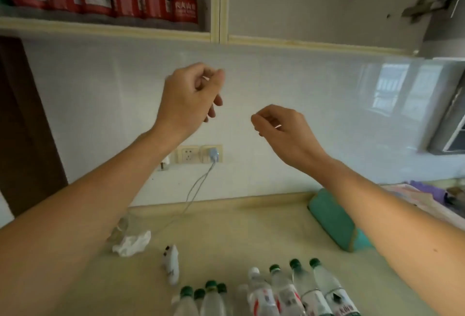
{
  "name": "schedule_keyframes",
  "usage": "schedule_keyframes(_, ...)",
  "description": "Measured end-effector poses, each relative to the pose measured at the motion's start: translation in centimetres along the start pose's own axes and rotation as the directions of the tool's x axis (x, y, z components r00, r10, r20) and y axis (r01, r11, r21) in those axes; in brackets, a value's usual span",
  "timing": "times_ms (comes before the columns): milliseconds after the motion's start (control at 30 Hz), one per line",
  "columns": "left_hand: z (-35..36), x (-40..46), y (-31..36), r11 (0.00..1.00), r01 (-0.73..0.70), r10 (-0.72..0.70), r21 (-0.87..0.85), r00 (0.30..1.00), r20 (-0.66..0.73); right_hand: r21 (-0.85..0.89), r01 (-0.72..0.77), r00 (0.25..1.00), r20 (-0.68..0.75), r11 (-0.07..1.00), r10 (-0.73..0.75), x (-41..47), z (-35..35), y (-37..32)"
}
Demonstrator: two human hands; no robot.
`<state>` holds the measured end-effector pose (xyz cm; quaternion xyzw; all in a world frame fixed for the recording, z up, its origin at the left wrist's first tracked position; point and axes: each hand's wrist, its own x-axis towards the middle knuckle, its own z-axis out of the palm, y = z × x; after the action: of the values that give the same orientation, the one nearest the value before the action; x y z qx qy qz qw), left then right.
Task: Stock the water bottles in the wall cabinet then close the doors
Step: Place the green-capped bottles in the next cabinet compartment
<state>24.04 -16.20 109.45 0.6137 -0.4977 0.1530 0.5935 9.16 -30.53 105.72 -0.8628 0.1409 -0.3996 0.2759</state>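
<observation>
Head view: both hands hang raised before the tiled wall, holding nothing. The left hand (187,94) and right hand (281,130) show loosely curled fingers. Bottles (276,290) stand near on the counter (226,227); more fill the cabinet (216,1) far left.

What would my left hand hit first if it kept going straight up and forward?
Probably the lower frame of the wall cabinet, just right of the shelved water bottles. The left hand holds nothing, and depth is unclear; it could meet the tiled wall first.
</observation>
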Motion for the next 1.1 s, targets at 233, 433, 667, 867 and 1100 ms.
schedule_keyframes(233, 8.3, -10.6, -6.5, 0.923, 0.384, -0.381, 0.027, 0.903, 0.198, -0.030, -0.299, 0.924, 0.239, 0.954, 0.297, -6.9, 2.5, 11.1)
schedule_keyframes(433, 12.0, -19.2, -14.4, 0.782, 0.561, -0.622, 0.271, 0.679, 0.390, -0.090, -0.442, 0.817, 0.371, 0.892, 0.442, -11.5, 8.0, 18.3)
schedule_keyframes(667, 16.3, -26.0, -20.9, 0.654, 0.571, -0.747, 0.495, 0.383, 0.544, -0.350, -0.507, 0.611, 0.499, 0.788, 0.615, -15.5, 12.6, 24.9)
schedule_keyframes(867, 20.6, -28.2, -22.1, 0.508, 0.712, -0.788, 0.485, 0.157, 0.595, -0.470, -0.438, 0.474, 0.603, 0.766, 0.641, -17.3, 12.7, 28.1)
schedule_keyframes(1100, 22.5, -27.7, -22.5, 0.355, 0.867, -0.841, 0.351, 0.132, 0.524, -0.354, -0.620, 0.396, 0.630, 0.701, 0.668, -15.7, 13.3, 30.3)
